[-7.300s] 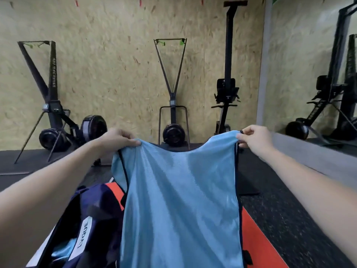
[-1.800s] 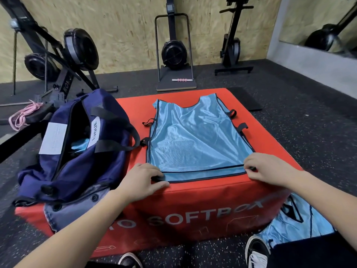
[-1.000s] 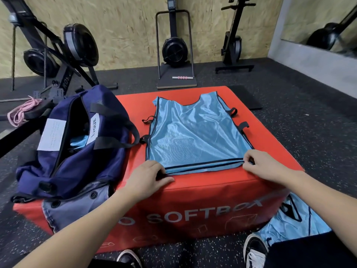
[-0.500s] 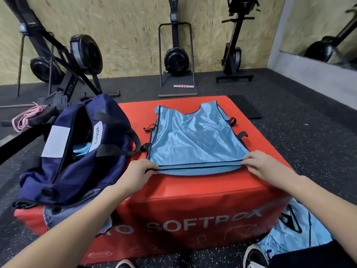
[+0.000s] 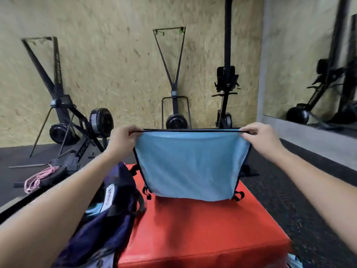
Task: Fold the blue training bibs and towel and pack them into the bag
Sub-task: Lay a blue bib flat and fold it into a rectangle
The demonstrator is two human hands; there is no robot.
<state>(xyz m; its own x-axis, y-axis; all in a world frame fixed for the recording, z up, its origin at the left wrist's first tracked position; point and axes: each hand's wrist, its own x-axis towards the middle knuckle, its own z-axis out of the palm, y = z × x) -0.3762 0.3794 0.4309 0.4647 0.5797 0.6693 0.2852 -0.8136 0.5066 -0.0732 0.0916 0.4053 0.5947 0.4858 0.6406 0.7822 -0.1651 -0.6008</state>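
A light blue training bib [image 5: 190, 167] with black trim stands lifted over the far half of the red soft box [image 5: 202, 229]. Its bottom hem is raised and stretched level between my hands. My left hand [image 5: 123, 139] pinches the left corner of the hem and my right hand [image 5: 258, 137] pinches the right corner. The bib's lower part still touches the box top. The navy bag [image 5: 108, 215] lies open at the box's left side, with pale blue cloth inside it. Another bit of blue fabric [image 5: 293, 263] shows at the bottom right, by the box.
Black exercise machines [image 5: 77, 128] stand along the wooden wall, one [image 5: 175, 113] straight ahead. A pink rope [image 5: 38, 177] lies on the dark rubber floor at left. A mirror [image 5: 318, 74] runs along the right wall.
Both hands have lifted the bib's near hem off the box and carried it up and away from me, so the bib now stands raised instead of lying flat. The view has tilted up.
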